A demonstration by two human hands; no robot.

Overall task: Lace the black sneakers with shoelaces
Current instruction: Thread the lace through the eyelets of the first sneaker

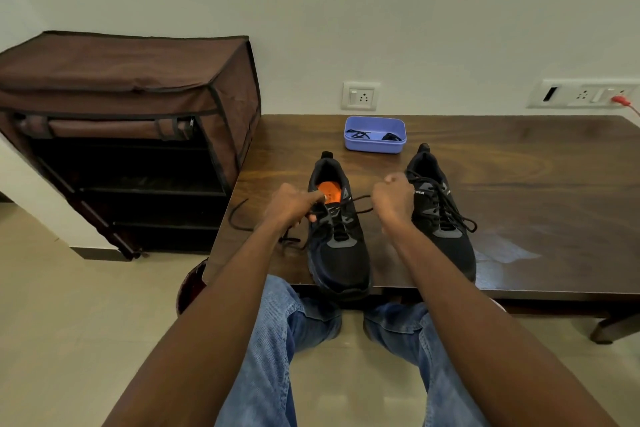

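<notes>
Two black sneakers stand on the dark wooden table (pixel 519 184), toes toward me. The left sneaker (pixel 337 253) shows an orange insole, and a black shoelace (pixel 358 204) runs through its upper eyelets. My left hand (pixel 294 206) pinches one lace end at the shoe's left side; that end trails over the table to the left. My right hand (pixel 394 199) is fisted around the other end, which stretches taut to the right of the shoe. The right sneaker (pixel 441 218) is laced, its lace ends lying loose on top.
A lilac plastic tray (pixel 374 146) with black laces inside sits at the back of the table. A brown fabric shoe rack (pixel 131 135) stands left of the table. Wall sockets (pixel 360 95) are behind. My knees in jeans are under the table's front edge.
</notes>
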